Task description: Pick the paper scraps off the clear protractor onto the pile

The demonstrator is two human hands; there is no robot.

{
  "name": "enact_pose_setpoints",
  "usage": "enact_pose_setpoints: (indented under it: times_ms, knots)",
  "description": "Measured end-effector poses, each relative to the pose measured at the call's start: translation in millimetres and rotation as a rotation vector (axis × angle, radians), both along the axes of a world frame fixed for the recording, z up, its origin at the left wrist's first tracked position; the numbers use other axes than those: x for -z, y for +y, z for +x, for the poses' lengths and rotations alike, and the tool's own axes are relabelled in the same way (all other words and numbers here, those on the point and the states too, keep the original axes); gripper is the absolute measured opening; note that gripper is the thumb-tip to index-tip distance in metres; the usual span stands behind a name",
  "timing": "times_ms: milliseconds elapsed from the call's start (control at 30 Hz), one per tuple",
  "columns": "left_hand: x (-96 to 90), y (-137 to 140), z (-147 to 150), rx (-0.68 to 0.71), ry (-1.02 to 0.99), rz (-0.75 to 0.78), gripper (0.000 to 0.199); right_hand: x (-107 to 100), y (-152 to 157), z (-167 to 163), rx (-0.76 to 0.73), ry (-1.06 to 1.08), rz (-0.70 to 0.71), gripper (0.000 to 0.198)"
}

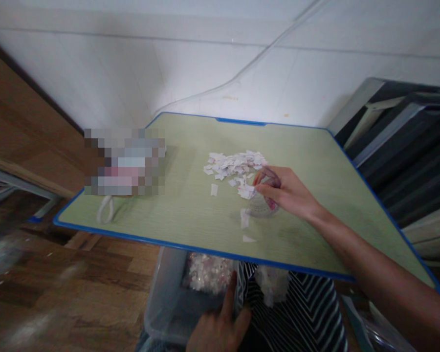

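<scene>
My right hand (284, 190) is over the table, thumb and fingers pinched on a small see-through bag (262, 208) with reddish marks. Its fingertips are at the near edge of a pile of small white paper slips (234, 164); whether a slip is also between them I cannot tell. Two loose slips lie below the bag, and a single slip (214, 189) lies left of it. Below the table edge, my left hand (220, 327) is at the right side of a clear plastic bin (161, 303), index finger stretched out and thumb apart. Shiny clear packets (209, 271) fill the bin's far part.
The green table (183, 215) has a blue rim. A blurred-out object (124, 166) with a white loop stands at its left. Clear bags (273, 283) rest on my striped lap. Dark folded panels (407, 132) lean at the right, and a cable runs along the wall.
</scene>
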State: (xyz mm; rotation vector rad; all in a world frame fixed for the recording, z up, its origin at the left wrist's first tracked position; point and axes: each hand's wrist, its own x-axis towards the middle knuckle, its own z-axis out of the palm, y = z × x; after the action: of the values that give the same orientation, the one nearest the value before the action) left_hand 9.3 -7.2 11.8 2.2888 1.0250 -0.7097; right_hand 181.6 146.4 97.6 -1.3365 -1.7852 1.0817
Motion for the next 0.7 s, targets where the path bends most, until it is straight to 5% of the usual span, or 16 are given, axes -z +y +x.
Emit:
enact_pose_setpoints:
  times_ms: [700]
  knots:
    - [2.5,1.0,-1.5,0.006,-0.045,0.005,0.04,-7.9,-2.4,1.9,-0.004,0.073,-0.139,0.003]
